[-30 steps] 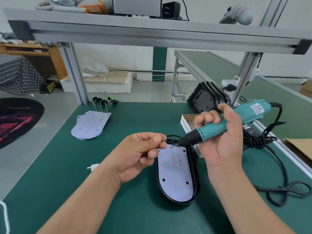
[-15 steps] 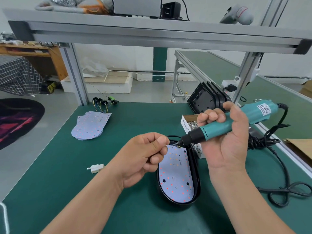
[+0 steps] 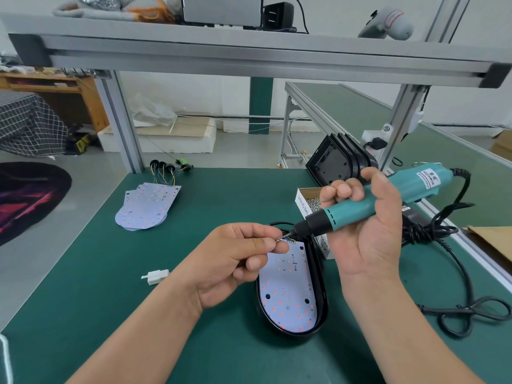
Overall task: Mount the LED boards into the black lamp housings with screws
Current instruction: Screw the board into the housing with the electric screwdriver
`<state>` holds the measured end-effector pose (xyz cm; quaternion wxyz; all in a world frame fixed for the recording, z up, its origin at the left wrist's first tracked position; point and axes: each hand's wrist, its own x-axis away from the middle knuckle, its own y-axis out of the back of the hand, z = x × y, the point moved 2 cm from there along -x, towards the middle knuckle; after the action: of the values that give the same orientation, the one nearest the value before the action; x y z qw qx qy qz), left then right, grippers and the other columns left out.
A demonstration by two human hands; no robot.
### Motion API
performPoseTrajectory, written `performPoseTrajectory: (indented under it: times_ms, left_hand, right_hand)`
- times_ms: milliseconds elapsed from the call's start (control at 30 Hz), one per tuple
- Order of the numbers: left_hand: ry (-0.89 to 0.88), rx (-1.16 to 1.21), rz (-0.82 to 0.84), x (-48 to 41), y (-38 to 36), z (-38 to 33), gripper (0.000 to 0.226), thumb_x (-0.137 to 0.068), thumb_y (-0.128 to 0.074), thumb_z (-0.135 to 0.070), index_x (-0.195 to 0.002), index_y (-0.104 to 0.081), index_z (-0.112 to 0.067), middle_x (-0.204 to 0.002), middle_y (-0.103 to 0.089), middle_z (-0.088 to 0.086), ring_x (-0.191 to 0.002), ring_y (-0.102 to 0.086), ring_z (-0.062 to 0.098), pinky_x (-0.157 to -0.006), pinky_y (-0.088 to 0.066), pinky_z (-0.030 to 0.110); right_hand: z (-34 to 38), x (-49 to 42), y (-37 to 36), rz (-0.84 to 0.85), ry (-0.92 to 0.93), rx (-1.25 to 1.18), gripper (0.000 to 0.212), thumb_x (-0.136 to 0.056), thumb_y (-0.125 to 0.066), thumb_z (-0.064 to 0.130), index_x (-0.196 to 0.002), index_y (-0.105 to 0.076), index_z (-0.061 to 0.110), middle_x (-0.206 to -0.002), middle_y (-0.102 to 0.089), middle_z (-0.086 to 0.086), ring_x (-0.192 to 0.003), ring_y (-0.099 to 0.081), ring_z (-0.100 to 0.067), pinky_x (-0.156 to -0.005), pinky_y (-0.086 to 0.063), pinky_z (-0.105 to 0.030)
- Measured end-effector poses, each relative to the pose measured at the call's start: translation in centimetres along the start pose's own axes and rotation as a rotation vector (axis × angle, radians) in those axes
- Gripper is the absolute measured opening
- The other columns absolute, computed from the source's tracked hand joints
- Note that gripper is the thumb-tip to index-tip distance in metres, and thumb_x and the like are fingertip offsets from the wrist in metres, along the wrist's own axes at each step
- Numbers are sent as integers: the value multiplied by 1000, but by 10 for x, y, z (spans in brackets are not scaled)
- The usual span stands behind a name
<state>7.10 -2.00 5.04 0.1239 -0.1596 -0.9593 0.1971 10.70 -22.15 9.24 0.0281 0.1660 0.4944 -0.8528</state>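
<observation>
**Hands.** The left hand (image 3: 238, 261) was raised above the green bench mat (image 3: 138, 314). Its thumb and forefinger were pinched on a small screw (image 3: 278, 239) and its other fingers were curled under. The piece was too small to make out in detail. The right hand (image 3: 365, 231) was wrapped firmly round the teal barrel of the electric screwdriver (image 3: 349, 213). All fingers were closed on the barrel and the thumb lay along its upper side. The tool was tilted, with its black nose down and to the left. The bit tip met the pinched screw just above the far end of the board.

**Work piece.** One black lamp housing (image 3: 321, 289) lay flat on the mat between the two forearms, with its rounded end towards the person. An LED board (image 3: 288, 295) was seated inside it, white face up, with small red and orange dots across it. Thin coloured leads showed at the board's far edge, next to the bit.

**Surroundings.**
- A screw box (image 3: 310, 202) stood open just beyond the housing, partly hidden by the right hand.
- Spare housings (image 3: 332, 164) leaned in a row at the far right of the bench.
- Spare LED boards (image 3: 144, 206) were stacked at the far left, well apart from the work, with wired black fittings behind them.
- A white connector (image 3: 158, 276) lay loose on the mat, left of the left wrist.
- The black power cord (image 3: 471, 309) ran from the tool's rear and looped on the mat at the right.
</observation>
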Motion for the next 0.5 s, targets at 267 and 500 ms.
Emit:
performPoseTrajectory:
  times_ms: [267, 500]
  left_hand:
    - [1, 10, -19, -1, 3, 1, 19, -97, -66, 6, -97, -80, -7, -104, -77, 23, -46, -45, 5, -38, -32, 15]
    - [1, 2, -26, -1, 2, 1, 20, -97, -66, 6, -96, -79, -8, -102, -77, 21, -46, -45, 5, -38, -31, 14]
  right_hand:
    - [-1, -1, 1, 6, -6, 4, 4, -101, -61, 21, -100, -59, 18, -70, -47, 3, -70, -54, -16, -80, -54, -34]
    - [0, -2, 1, 1, 1, 0, 5, -102, -60, 22, -99, -60, 17, -70, -47, 2, -70, -54, -16, -79, -55, -34]
